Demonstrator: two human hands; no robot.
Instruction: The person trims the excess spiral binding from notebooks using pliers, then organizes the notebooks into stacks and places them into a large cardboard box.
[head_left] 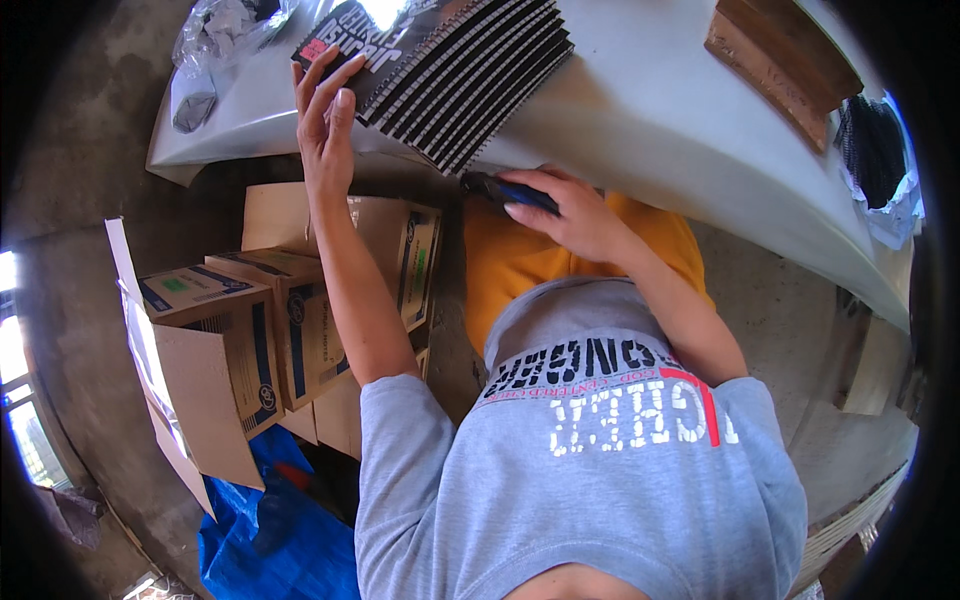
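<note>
A fanned stack of black spiral-bound notebooks (455, 85) lies on the pale table, its bound edges overlapping in steps toward me. My left hand (327, 135) rests on the top cover at the left, fingers stretched out. Near the stack's closest corner, my right hand (575, 212) is closed round pliers (530, 197) with black and blue handles. Their dark jaws are at the end of the lowest notebook's binding; whether they grip the coil I cannot tell.
The pale table (650, 120) curves across the front. On it are a crumpled clear plastic bag (215, 40) at left and a brown cardboard piece (785, 60) at right, near bagged black coils (875, 150). Below left stand an open carton (215, 385) with smaller boxes (305, 330) and a blue tarp (265, 530).
</note>
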